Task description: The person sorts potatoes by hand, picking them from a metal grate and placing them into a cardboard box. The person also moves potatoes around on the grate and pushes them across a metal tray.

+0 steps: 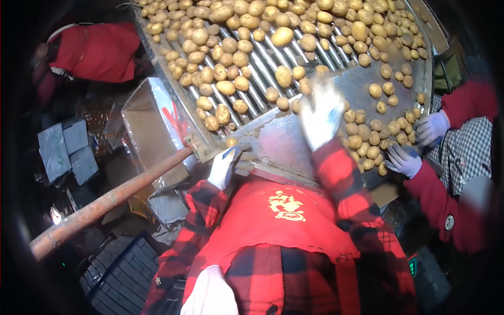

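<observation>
Potatoes (282, 36), many, yellow-brown, mixed sizes: lying loose across a slanted bed of metal rollers (258, 79), densest at its far side, with a further group on the dark flat panel (362, 84) to the right.

Left hand (227, 165), gloved in white with darker patches: at the near left corner of the bed's metal frame, just beside one small potato (231, 142); fingers bent toward the metal plate (283, 142), whether closed on anything cannot be told.

Right hand (323, 113), gloved, blurred: over the near edge of the rollers, between the roller potatoes and those on the panel; finger position and any hold cannot be told.

Metal plate: smooth, with a reddish sheen, directly in front of the wearer's red apron (283, 215), which bears a yellow print.

Second person, right side: two gloved hands (404, 160) at the panel's edge, near the potatoes; red sleeves (430, 189), checked garment (467, 152).

Left side: one rusty pole (110, 199), slanting up to the frame corner; red ribbon (177, 125) at its upper end; one open cardboard box (147, 123) beside the frame; pale wrapped packets (68, 149); red garment (94, 51) farther off.
</observation>
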Demonstrator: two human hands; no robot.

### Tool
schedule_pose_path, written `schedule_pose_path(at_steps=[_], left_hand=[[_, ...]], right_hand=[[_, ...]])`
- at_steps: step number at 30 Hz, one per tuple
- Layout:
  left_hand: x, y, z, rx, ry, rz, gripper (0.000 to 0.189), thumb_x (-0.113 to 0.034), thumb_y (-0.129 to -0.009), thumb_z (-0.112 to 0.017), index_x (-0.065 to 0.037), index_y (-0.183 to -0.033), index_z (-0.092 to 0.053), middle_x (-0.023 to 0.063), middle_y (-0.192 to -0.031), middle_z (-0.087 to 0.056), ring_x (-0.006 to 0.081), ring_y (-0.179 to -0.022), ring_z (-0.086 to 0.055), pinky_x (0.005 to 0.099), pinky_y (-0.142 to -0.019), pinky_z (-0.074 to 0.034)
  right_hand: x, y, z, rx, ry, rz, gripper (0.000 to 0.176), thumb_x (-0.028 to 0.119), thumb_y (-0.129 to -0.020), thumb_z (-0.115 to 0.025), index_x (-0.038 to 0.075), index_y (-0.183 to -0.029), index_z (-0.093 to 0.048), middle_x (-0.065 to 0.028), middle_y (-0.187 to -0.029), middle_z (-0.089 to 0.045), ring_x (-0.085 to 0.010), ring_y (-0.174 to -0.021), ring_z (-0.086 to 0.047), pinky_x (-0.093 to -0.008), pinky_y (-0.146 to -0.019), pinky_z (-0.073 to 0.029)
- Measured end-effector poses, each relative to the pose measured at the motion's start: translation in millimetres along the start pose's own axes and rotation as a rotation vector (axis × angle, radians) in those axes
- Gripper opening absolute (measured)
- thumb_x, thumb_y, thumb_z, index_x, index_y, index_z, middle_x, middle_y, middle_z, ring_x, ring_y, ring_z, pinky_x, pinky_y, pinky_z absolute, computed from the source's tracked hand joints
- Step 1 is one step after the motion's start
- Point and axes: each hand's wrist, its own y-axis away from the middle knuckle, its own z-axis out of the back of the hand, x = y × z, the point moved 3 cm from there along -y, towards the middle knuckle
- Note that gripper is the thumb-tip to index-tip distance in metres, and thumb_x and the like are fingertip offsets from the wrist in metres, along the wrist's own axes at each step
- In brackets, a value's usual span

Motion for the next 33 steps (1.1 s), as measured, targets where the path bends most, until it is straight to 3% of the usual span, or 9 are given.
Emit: schedule_pose_path(at_steps=[4, 7, 8, 12, 18, 22, 30, 32, 33], left_hand=[[0.5, -7.5, -6.4, 0.154, 0.055, 0.001, 0.048, -0.04, -0.104, -0.053, -0.004, -0.136, -0.053, 0.0136, -0.125, -0.066, 0.0247, -0.103, -0.068, 0.0341, -0.082, -0.055], [-13.3, -1.5, -49.4, 0.231, 0.325, -0.026, 0.05, -0.041, -0.105, -0.05, -0.007, -0.14, -0.051, 0.0116, -0.13, -0.064, 0.0253, -0.116, -0.064, 0.0389, -0.098, -0.052], [-20.3, 0.9, -63.1, 0.283, 0.555, -0.044, 0.045, -0.041, -0.105, -0.05, -0.009, -0.137, -0.052, 0.0087, -0.126, -0.065, 0.0235, -0.112, -0.065, 0.0381, -0.098, -0.052], [-30.1, -6.3, -72.0, 0.392, 0.845, -0.022, 0.039, -0.036, -0.105, -0.052, -0.012, -0.136, -0.054, 0.008, -0.122, -0.065, 0.0231, -0.11, -0.065, 0.0367, -0.091, -0.055], [4.4, -18.2, -31.4, 0.283, 0.805, 0.025, 0.04, -0.029, -0.106, -0.048, -0.012, -0.141, -0.054, 0.0045, -0.136, -0.062, 0.0201, -0.108, -0.065, 0.0361, -0.085, -0.054], [10.3, -5.7, -27.2, 0.134, 0.908, 0.033, 0.031, -0.024, -0.102, -0.058, -0.008, -0.129, -0.059, 0.0074, -0.11, -0.067, 0.0196, -0.097, -0.066, 0.0322, -0.076, -0.058], [10.1, 22.4, -4.5, 0.064, 0.737, 0.032, 0.044, -0.011, -0.097, -0.056, -0.007, -0.14, -0.049, 0.0098, -0.119, -0.062, 0.0226, -0.097, -0.064, 0.0317, -0.076, -0.057], [10.0, 18.6, -1.6, 0.079, 0.733, 0.044, 0.045, -0.01, -0.096, -0.057, -0.007, -0.14, -0.049, 0.0105, -0.12, -0.062, 0.023, -0.098, -0.064, 0.0322, -0.075, -0.056], [16.6, 14.3, 4.1, 0.179, 0.7, 0.035, 0.046, -0.012, -0.098, -0.056, -0.009, -0.143, -0.048, 0.0094, -0.128, -0.061, 0.0231, -0.108, -0.063, 0.0352, -0.085, -0.054]], right_hand=[[-51.0, -65.7, -51.3, 0.327, 0.24, -0.139, 0.059, 0.03, -0.085, -0.066, 0.018, -0.142, -0.056, -0.0158, -0.138, -0.059, -0.0399, -0.116, -0.061, -0.0501, -0.102, -0.047], [-49.9, -65.1, -25.5, 0.08, -0.296, -0.201, 0.048, 0.019, -0.087, -0.062, 0.01, -0.133, -0.064, -0.0149, -0.122, -0.066, -0.0332, -0.101, -0.067, -0.0412, -0.093, -0.052], [-13.6, -59.8, 9.2, 0.321, -0.696, -0.413, 0.047, 0.015, -0.089, -0.063, 0.005, -0.135, -0.062, -0.0123, -0.118, -0.066, -0.0236, -0.1, -0.066, -0.0351, -0.091, -0.052], [18.5, 12.1, -25.0, 1.013, -0.751, 0.192, 0.058, 0.025, -0.089, -0.068, 0.01, -0.144, -0.055, -0.0198, -0.142, -0.057, -0.0342, -0.137, -0.048, -0.0479, -0.114, -0.038], [136.5, -110.8, -91.6, 0.477, -0.129, 0.678, 0.05, 0.033, -0.085, -0.063, 0.012, -0.131, -0.062, -0.0134, -0.139, -0.056, -0.0362, -0.126, -0.052, -0.0523, -0.1, -0.043], [167.0, -66.5, -162.6, 0.267, -0.117, 0.498, 0.06, 0.041, -0.087, -0.063, 0.01, -0.138, -0.054, -0.0127, -0.153, -0.044, -0.0373, -0.146, -0.031, -0.0604, -0.113, -0.026], [89.5, 40.0, -64.6, 0.549, -0.077, 0.702, 0.05, 0.028, -0.081, -0.069, 0.012, -0.128, -0.062, -0.0131, -0.149, -0.047, -0.0368, -0.141, -0.037, -0.0575, -0.119, -0.024], [91.7, 21.6, -32.0, 0.476, -0.251, 0.729, 0.052, 0.02, -0.079, -0.067, 0.009, -0.13, -0.061, -0.0147, -0.144, -0.051, -0.0386, -0.129, -0.051, -0.055, -0.107, -0.04], [85.9, -6.0, -28.1, 0.574, -0.52, 0.226, 0.052, 0.021, -0.081, -0.067, 0.009, -0.13, -0.059, -0.0157, -0.143, -0.052, -0.0385, -0.124, -0.055, -0.052, -0.103, -0.044]])
